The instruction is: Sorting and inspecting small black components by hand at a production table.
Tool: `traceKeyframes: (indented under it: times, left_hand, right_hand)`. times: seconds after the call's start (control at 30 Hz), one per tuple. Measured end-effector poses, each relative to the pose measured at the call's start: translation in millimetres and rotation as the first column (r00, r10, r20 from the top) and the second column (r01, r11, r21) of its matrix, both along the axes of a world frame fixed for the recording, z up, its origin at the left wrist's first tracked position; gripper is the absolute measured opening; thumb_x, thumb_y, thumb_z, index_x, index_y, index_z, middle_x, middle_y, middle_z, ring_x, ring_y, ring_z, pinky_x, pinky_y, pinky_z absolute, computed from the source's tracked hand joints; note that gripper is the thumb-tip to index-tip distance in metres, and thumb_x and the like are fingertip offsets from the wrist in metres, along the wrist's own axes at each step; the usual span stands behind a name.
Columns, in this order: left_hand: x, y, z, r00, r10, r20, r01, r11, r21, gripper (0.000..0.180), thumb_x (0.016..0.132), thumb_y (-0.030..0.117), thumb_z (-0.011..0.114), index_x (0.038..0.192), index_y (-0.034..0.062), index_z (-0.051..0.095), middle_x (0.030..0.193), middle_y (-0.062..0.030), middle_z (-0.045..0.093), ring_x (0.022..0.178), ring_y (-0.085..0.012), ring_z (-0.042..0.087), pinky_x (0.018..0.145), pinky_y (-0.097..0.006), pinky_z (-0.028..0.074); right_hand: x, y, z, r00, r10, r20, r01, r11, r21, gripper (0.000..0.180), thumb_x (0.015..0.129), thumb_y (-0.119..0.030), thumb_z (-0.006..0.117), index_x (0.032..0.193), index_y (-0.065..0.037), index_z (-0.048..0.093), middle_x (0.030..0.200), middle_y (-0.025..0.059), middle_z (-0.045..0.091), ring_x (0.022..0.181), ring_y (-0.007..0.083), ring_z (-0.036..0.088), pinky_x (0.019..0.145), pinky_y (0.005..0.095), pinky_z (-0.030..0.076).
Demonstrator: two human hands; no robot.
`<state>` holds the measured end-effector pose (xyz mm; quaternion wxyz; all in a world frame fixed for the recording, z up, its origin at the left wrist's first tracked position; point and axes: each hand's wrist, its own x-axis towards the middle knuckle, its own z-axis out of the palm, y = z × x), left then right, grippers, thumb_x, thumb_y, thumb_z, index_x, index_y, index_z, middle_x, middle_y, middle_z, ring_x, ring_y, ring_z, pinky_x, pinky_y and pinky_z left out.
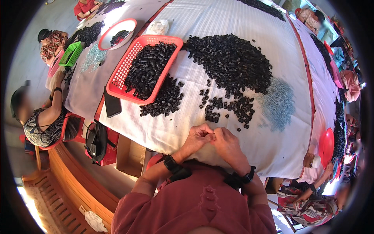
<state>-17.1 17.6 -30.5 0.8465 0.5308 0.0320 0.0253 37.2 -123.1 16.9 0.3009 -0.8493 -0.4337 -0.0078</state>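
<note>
My left hand (198, 137) and my right hand (226, 142) meet above the near edge of the white-covered table (171, 134). Fingers and thumbs are pinched together at the tips; whatever they hold is too small or hidden to make out. Just beyond them lies a loose scatter of small black plastic pieces (233, 108), joined to a large heap of the same pieces (230, 62). To the right of these is a pile of small, thin, clear-bluish parts (278, 103). On the left a red plastic basket (177, 41) holds many black pieces, with more spilled beside it (167, 97).
A dark phone (112, 103) lies left of the basket. Beyond stand a white bowl with a red rim (132, 24) and a crumpled white bag (157, 27). Co-workers (41, 117) sit along both sides. A wooden bench (74, 175) and a cardboard box (130, 156) are lower left.
</note>
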Motion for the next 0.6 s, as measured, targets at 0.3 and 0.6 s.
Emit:
traceKeyframes:
  times: [0.3, 0.6]
  left_hand:
    - [3.3, -5.7, 2.9, 0.989, 0.115, -0.09, -0.103, 0.987, 0.124, 0.012, 0.083, -0.005, 0.057, 0.073, 0.0022, 0.057, 0.07, 0.001, 0.059, 0.067, -0.0043, 0.054, 0.06, -0.019, 0.045]
    - [8.2, -11.0, -4.4, 0.97, 0.221, -0.103, -0.206, 0.969, 0.139, 0.012, 0.082, -0.005, 0.059, 0.072, 0.0017, 0.057, 0.07, 0.0005, 0.059, 0.064, -0.0039, 0.051, 0.058, -0.019, 0.044]
  right_hand:
    - [1.9, 6.2, -8.4, 0.982, -0.041, 0.183, 0.037, 0.999, 0.021, 0.02, 0.069, -0.012, 0.061, 0.082, -0.008, 0.046, 0.07, 0.0068, 0.052, 0.061, 0.0234, 0.056, 0.052, 0.0349, 0.047]
    - [5.5, 17.1, -18.7, 0.978, -0.097, 0.187, 0.059, 0.979, 0.197, 0.024, 0.062, -0.006, 0.062, 0.083, -0.007, 0.049, 0.068, 0.0079, 0.055, 0.061, 0.0254, 0.058, 0.052, 0.036, 0.047]
